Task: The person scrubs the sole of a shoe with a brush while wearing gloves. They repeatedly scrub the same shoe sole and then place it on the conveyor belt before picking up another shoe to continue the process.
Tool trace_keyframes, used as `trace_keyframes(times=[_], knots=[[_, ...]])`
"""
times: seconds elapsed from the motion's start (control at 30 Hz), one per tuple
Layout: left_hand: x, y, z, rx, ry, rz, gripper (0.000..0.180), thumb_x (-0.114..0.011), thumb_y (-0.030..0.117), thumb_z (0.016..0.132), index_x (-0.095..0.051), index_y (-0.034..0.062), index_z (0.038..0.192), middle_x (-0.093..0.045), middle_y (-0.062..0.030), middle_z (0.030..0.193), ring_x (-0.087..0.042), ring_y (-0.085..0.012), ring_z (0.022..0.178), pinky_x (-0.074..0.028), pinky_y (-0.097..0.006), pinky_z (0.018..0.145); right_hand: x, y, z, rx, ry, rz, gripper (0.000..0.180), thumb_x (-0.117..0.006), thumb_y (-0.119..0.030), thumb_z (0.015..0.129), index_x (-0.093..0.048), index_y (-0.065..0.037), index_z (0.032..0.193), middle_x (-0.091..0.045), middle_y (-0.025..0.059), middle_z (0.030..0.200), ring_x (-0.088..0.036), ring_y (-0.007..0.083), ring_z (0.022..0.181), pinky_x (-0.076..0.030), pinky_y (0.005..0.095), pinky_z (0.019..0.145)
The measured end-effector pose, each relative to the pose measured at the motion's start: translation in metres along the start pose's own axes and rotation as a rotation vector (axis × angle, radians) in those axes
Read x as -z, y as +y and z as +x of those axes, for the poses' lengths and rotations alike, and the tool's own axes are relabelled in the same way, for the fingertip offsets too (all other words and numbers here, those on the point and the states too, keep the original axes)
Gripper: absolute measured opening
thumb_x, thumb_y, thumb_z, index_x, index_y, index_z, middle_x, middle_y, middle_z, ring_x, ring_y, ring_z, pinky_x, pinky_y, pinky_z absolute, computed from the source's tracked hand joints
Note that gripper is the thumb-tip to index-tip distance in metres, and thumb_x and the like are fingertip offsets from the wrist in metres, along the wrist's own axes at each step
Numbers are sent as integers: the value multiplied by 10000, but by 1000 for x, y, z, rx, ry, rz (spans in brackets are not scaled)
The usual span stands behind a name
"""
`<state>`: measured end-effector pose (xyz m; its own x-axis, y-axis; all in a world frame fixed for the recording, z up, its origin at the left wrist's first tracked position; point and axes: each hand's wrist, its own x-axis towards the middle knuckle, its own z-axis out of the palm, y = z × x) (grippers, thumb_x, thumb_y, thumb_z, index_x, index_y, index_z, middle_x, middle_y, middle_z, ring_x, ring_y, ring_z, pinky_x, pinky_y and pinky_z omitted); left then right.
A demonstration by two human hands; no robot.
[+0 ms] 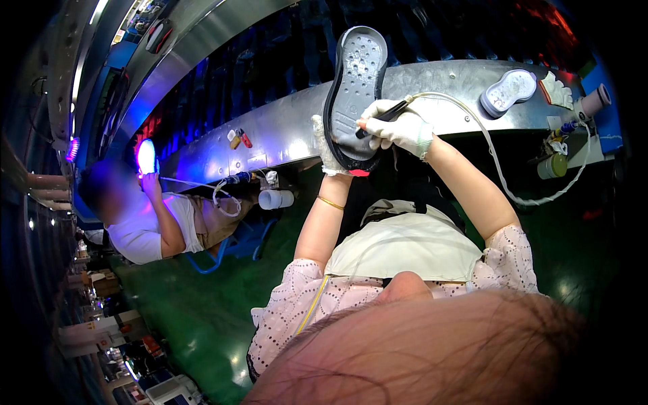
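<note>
A shoe sole (356, 88), grey inside with a black rim and a red patch at the heel, stands out over the metal ledge, its toe pointing away from me. Wearing a white glove, my left hand (329, 150) grips the sole along its left edge by the heel. My gloved right hand (405, 129) is closed around a black pen-shaped applicator (393, 112), from whose back end a pale hose runs. The applicator's tip is at the sole's inner surface near the heel, though I cannot tell if it touches.
Along the metal ledge (445, 81) lie a pale sole (507, 93) and a white work glove (556, 90) to the right. The pale hose (496, 158) loops down on that side. A co-worker (165, 219) sits at left, holding a brightly lit object (146, 157). A white cup (275, 199) is nearby.
</note>
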<state>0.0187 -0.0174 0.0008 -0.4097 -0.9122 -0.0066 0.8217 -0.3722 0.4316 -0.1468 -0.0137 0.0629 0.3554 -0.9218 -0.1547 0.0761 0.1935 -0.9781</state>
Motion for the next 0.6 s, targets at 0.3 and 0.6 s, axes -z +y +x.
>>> trace_keyframes(times=[0.3,0.6], knots=[[1,2,-2,-78,87,113,826,-427,677,873,-377,54,1413,-457,-160,1383,-502,-310,1184,-395,-453,1031,13,14,-6,210,233,296,112,-655,-198,905,-642,-87,913,-626,-15,763,-573,42,615,-428,183,511],[-46,28,-17,-92,-29,403,959,-516,694,810,-269,36,1463,-375,-195,1445,-432,-354,1283,-364,-580,1049,42,3,-41,367,253,342,233,-636,-251,919,-608,-50,1035,-665,47,913,-614,74,712,-455,188,616]])
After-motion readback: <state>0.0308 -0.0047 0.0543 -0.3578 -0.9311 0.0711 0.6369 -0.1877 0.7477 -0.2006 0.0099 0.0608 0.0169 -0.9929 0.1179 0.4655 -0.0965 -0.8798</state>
